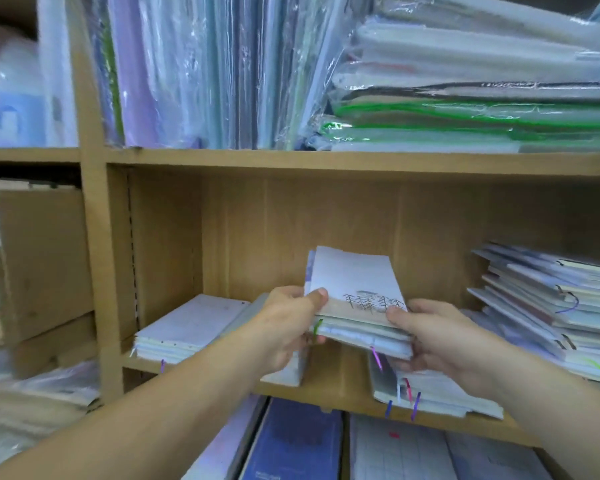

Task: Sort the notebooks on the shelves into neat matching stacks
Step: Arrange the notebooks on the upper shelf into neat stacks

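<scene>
While both hands hold it just above the middle shelf (pixel 347 386), the small bundle of notebooks (pixel 357 303) sits tilted in the head view, between a flat pale stack (pixel 187 327) on the left and a ragged stack (pixel 551 306) on the right. The grip of the left hand (pixel 288 327) pinches the bundle's left edge, thumb on top. The grip of the right hand (pixel 440 337) clamps the near right corner likewise. The notebooks look thin, light and floppy, with slick covers apt to slide apart, so the bundle probably handles best squeezed at opposing edges. A pine-tree sketch marks the top cover; no writing is legible.
</scene>
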Motion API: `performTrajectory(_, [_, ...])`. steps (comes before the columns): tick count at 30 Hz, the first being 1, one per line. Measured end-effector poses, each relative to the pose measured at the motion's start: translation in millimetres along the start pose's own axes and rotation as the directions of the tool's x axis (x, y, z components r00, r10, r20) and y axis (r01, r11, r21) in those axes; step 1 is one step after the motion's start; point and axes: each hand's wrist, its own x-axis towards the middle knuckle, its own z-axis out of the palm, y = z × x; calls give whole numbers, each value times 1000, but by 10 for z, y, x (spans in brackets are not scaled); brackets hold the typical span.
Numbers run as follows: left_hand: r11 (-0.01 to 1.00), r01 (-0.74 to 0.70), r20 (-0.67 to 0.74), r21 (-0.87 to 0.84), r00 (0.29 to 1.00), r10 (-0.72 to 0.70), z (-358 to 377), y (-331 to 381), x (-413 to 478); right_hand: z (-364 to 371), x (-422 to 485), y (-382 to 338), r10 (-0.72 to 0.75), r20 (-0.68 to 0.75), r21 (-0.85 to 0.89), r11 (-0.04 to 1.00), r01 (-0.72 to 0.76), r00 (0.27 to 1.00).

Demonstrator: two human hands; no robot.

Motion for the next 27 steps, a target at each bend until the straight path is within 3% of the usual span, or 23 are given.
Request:
performTrajectory(4, [994,-13,-6,106,1000,14,-569,47,-19,562,125,-62,-41,-14,-48,998,40,999])
performTrajectory(10, [921,-25,-208,388,972,114,-1473,116,10,1450,300,-330,-130,94,-109,984,140,987])
performTrajectory(15, [851,63,-346,522,927,143,-2188,144,10,2227,539,-563,-95,184,-182,975,129,978])
performTrajectory(21, [739,154,-385,656,910,152,-2632,-4,294,2828,852,-557,0,163,-276,960,46,987])
performTrajectory(27, [601,141,-297,787,940,169,-2784,-109,484,3104,1033,-593,66,132,-449,894,0,989])
